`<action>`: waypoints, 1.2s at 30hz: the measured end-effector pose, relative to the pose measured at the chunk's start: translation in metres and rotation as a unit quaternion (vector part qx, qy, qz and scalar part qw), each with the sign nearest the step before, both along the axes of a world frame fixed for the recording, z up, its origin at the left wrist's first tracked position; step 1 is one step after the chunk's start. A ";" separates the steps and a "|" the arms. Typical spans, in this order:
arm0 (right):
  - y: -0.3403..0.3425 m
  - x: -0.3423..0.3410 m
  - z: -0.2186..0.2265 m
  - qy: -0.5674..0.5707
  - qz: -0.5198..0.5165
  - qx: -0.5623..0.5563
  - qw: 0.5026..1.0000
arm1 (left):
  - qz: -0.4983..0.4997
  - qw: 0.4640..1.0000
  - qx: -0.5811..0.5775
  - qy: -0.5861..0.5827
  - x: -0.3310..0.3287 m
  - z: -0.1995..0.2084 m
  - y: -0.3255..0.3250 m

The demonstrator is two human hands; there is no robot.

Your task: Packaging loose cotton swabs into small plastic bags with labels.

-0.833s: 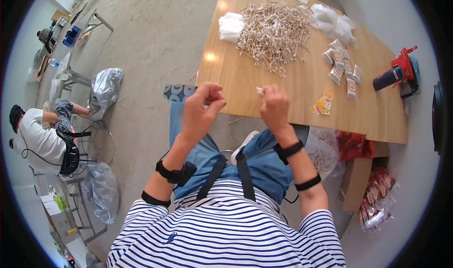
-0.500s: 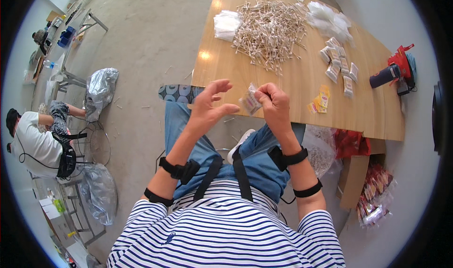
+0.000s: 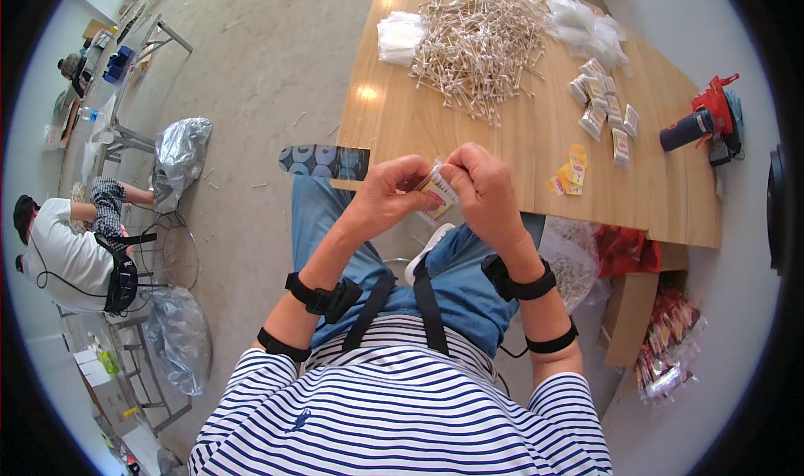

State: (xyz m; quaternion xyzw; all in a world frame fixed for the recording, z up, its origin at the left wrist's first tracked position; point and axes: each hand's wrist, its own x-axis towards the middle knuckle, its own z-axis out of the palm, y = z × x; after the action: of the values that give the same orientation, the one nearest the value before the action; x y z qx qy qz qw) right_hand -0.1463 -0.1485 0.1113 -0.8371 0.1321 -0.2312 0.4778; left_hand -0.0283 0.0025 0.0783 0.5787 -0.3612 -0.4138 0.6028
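Note:
Between my two hands is a small clear packet of cotton swabs (image 3: 438, 198) with a yellow and white label inside, held tilted at the table's near edge. My left hand (image 3: 388, 193) pinches its left side. My right hand (image 3: 484, 187) is closed on its upper right corner. Beyond them on the wooden table lies a large heap of loose cotton swabs (image 3: 477, 49). Several filled swab packets (image 3: 596, 99) are grouped to the right. Nearer to my right hand lie a few yellow label cards (image 3: 574, 170).
Stacked clear bags (image 3: 400, 39) flank the heap on its left, with more loose clear bags (image 3: 586, 32) on its right. A dark bottle (image 3: 687, 131) lies near a red bag (image 3: 717, 112) at the right edge. Below stands a cardboard box (image 3: 626, 321). Another person (image 3: 71, 254) sits far left.
My left hand has moved right and closed from an open pose onto the swab packet. The packet has turned, showing its label; my right hand still grips it.

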 end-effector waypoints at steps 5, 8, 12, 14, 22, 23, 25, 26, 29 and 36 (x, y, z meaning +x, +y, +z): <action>0.003 -0.005 -0.004 0.002 -0.013 -0.090 0.996 | 0.000 1.000 0.024 -0.018 -0.004 0.006 0.000; 0.004 -0.005 0.001 0.066 -0.007 0.118 0.991 | 0.012 0.998 0.018 -0.061 -0.003 0.011 0.000; 0.010 -0.002 -0.004 0.038 0.031 0.056 0.997 | -0.009 0.998 -0.007 -0.060 0.000 -0.001 -0.001; 0.014 -0.002 -0.005 0.005 0.030 -0.169 0.985 | -0.020 0.998 -0.020 -0.061 0.000 -0.004 0.000; -0.005 -0.006 -0.014 0.016 -0.033 0.206 0.978 | -0.004 1.000 -0.008 -0.003 0.004 0.007 0.001; -0.009 -0.006 -0.015 0.008 -0.049 0.264 0.963 | -0.005 1.000 -0.008 -0.003 0.005 0.006 0.002; -0.006 -0.005 -0.003 0.006 -0.035 0.204 0.978 | 0.011 1.000 -0.006 -0.002 0.005 0.003 0.002; -0.003 -0.004 0.000 0.003 -0.020 0.143 0.990 | 0.011 1.000 -0.006 -0.001 0.003 0.003 0.001; 0.002 -0.002 -0.001 0.018 0.002 0.036 0.999 | 0.007 0.999 -0.011 0.030 0.000 0.004 -0.003; 0.010 -0.003 -0.007 -0.044 -0.007 -0.149 0.988 | 0.005 0.999 -0.018 0.042 -0.005 0.007 -0.004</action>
State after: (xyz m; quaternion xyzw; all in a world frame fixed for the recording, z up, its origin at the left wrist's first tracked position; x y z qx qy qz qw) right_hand -0.1493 -0.1385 0.1046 -0.8871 0.0808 -0.2883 0.3512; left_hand -0.0334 -0.0017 0.0851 0.5520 -0.3403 -0.4283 0.6294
